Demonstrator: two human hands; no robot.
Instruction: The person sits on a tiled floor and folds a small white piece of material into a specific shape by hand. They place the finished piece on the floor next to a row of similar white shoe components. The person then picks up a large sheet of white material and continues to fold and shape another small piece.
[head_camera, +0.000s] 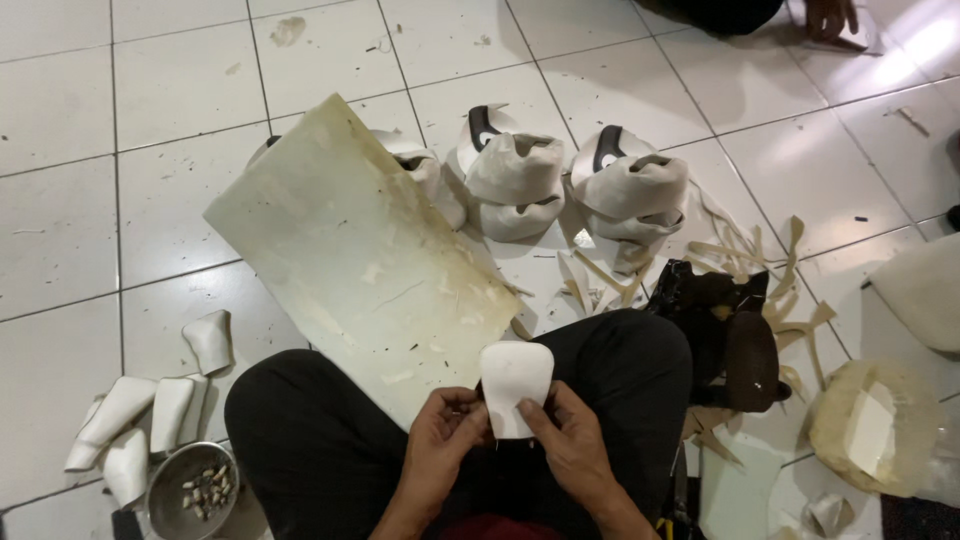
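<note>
Near centre, over the lap: both hands are gripping one white piece.
Left hand (447, 432): fingers are closing on the white shaped piece (514, 384), lower left edge.
Right hand (573, 440): is pinching its lower right edge.
Long axis: is running near-to-far, wide end pointing far.

- open tiled floor (130, 110) far left and top, free to reach
- big cutting board (360, 250) blocks straight ahead, leaning over the knee
- stacked white shoe pieces (570, 185) behind it
- metal bowl (190, 492) and white cut pieces (140, 420) crowd near left
- offcut strips (760, 270), dark material (725, 335) clutter right
</note>
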